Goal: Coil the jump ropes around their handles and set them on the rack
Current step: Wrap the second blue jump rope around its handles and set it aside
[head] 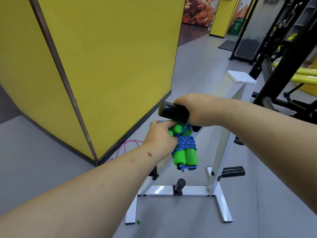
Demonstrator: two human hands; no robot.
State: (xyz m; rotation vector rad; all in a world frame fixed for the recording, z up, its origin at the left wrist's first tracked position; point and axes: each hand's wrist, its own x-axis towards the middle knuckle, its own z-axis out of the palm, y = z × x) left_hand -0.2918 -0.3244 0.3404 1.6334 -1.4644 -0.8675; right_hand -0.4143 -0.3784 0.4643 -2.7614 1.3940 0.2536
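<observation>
A jump rope with two green handles (186,156) and blue rope (186,142) coiled round them hangs just below a black peg (171,111) of the white rack (221,131). My left hand (159,136) grips the upper part of the coiled handles. My right hand (195,109) is wrapped over the black peg, where a strand of blue rope runs up under it. A pink jump rope (127,146) lies loose on the floor by the yellow pillar.
The rack has more black pegs low down (180,185) and at the right (232,171). A yellow pillar (103,66) stands close on the left. Black gym machines (283,57) with yellow bars fill the right side. The floor is grey.
</observation>
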